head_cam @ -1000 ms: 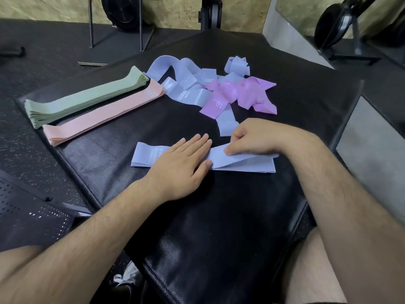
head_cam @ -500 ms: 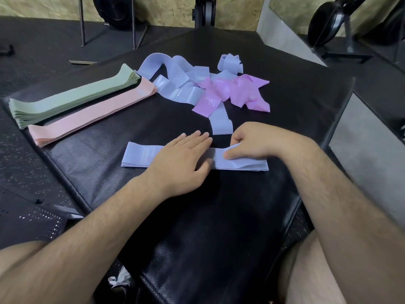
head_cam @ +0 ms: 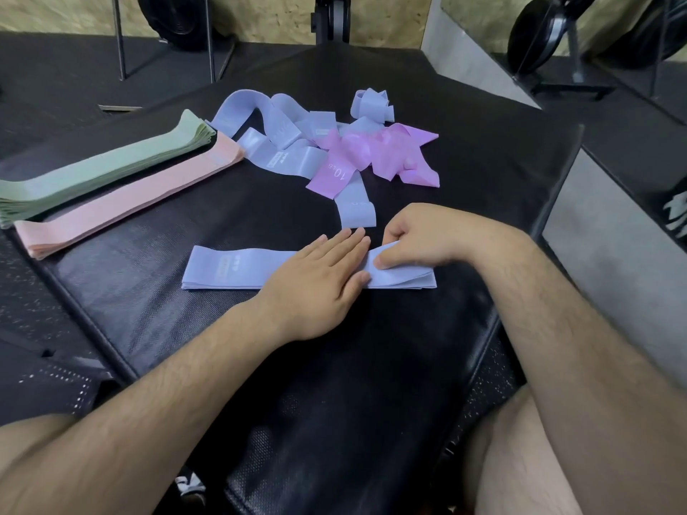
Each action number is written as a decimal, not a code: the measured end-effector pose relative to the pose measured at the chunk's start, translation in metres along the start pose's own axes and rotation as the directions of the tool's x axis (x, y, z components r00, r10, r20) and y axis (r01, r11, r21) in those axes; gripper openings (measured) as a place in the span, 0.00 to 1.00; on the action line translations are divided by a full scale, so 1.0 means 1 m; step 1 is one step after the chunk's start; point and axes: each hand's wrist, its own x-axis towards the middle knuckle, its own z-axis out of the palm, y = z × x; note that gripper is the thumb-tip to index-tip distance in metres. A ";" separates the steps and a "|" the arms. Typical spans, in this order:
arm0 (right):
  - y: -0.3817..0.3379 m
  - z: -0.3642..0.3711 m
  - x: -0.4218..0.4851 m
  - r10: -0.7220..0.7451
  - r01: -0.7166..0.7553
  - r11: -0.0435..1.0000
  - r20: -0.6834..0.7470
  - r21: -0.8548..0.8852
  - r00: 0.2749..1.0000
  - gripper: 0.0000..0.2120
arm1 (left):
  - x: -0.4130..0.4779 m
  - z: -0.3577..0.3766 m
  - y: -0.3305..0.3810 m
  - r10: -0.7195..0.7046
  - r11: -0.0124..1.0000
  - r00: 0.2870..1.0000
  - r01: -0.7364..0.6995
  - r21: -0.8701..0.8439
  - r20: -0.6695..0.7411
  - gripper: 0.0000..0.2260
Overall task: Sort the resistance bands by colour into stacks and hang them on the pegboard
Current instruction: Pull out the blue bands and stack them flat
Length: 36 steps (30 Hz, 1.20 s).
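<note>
Head view: the blue band stack [head_cam: 230,269] lies flat on the bench [head_cam: 334,384]. The left grip [head_cam: 319,284], fingers straight, presses its middle; the right grip [head_cam: 420,239] seemingly pinches the top band's end. Soft, light, floppy: best taken by the ends.

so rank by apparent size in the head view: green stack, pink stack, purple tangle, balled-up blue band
1. green stack and pink stack: too alike to rank
2. purple tangle
3. balled-up blue band: smallest, though it is also farthest from the camera
</note>
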 end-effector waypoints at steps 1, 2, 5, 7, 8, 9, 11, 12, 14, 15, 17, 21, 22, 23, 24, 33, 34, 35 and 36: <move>0.001 -0.001 -0.001 0.003 -0.003 1.000 -0.004 0.015 1.000 0.11 | 0.000 0.000 0.000 -0.003 1.000 1.000 0.003 -0.001 0.003 0.30; 0.003 -0.002 -0.002 0.011 -0.010 0.999 -0.009 0.038 1.000 0.09 | 0.000 0.000 0.000 -0.009 1.000 1.000 0.009 -0.004 0.009 0.28; 0.015 -0.008 -0.007 0.039 -0.037 0.995 -0.023 0.093 0.999 0.04 | 0.001 -0.002 0.002 -0.027 1.000 0.999 0.028 -0.008 0.024 0.26; 0.022 -0.009 -0.010 0.063 -0.060 0.993 -0.024 0.100 0.998 0.04 | 0.002 -0.003 0.002 -0.029 0.999 0.999 0.030 -0.016 0.029 0.26; 0.025 -0.008 -0.011 0.070 -0.067 0.993 -0.024 0.102 0.997 0.04 | 0.002 -0.003 0.003 -0.028 0.999 0.999 0.029 -0.023 0.032 0.26; 0.027 -0.007 -0.012 0.071 -0.068 0.992 -0.026 0.104 0.997 0.03 | 0.002 -0.004 0.003 -0.029 0.999 0.999 0.030 -0.030 0.034 0.26; 0.029 -0.005 -0.013 0.062 -0.058 0.993 -0.033 0.103 0.998 0.03 | 0.004 -0.005 0.003 -0.041 0.998 0.999 0.042 -0.042 0.025 0.26; 0.030 -0.003 -0.012 0.057 -0.053 0.994 -0.040 0.101 0.998 0.03 | 0.005 -0.006 0.004 -0.046 0.998 0.999 0.047 -0.045 0.015 0.26; 0.031 -0.001 -0.011 0.053 -0.048 0.995 -0.056 0.093 0.997 0.03 | 0.007 -0.007 0.009 -0.046 0.998 0.999 0.046 -0.044 -0.017 0.25; 0.032 0.000 -0.010 0.051 -0.045 0.995 -0.062 0.089 0.997 0.03 | 0.009 -0.006 0.012 -0.039 0.998 0.999 0.037 -0.049 -0.036 0.24; 0.034 0.003 -0.009 0.045 -0.039 0.995 -0.069 0.086 0.997 0.03 | 0.013 -0.005 0.021 -0.004 0.998 0.998 0.000 -0.070 -0.061 0.24; 0.036 0.004 -0.012 0.027 -0.020 0.997 -0.089 0.079 0.996 0.03 | 0.020 0.005 0.032 0.041 0.995 0.999 -0.043 -0.092 -0.023 0.24; 0.037 0.004 -0.013 0.020 -0.012 0.996 -0.095 0.086 0.995 0.03 | 0.020 0.007 0.033 0.037 0.996 0.999 -0.038 -0.076 -0.013 0.25; 0.037 0.004 -0.014 0.013 -0.003 0.995 -0.098 0.097 0.995 0.03 | 0.021 0.008 0.033 0.031 0.998 1.000 -0.031 -0.060 -0.004 0.25; 0.038 0.004 -0.016 0.006 0.005 0.994 -0.100 0.106 0.995 0.02 | 0.021 0.009 0.032 0.024 0.998 1.000 -0.024 -0.049 0.003 0.25; 0.053 0.003 -0.034 -0.068 0.097 0.970 -0.138 0.222 0.988 0.11 | 0.022 0.007 0.034 0.004 1.000 0.999 -0.003 -0.024 0.039 0.25; 0.054 0.004 -0.034 -0.070 0.098 0.973 -0.137 0.211 0.988 0.10 | 0.023 0.008 0.034 0.001 1.000 0.999 0.000 -0.031 0.037 0.25; 0.055 0.005 -0.034 -0.066 0.090 0.977 -0.130 0.192 0.989 0.08 | 0.024 0.008 0.034 -0.003 0.999 0.999 0.005 -0.039 0.035 0.25; 0.056 0.006 -0.034 -0.059 0.080 0.982 -0.124 0.173 0.991 0.07 | 0.024 0.008 0.034 -0.006 0.999 0.999 0.008 -0.051 0.032 0.25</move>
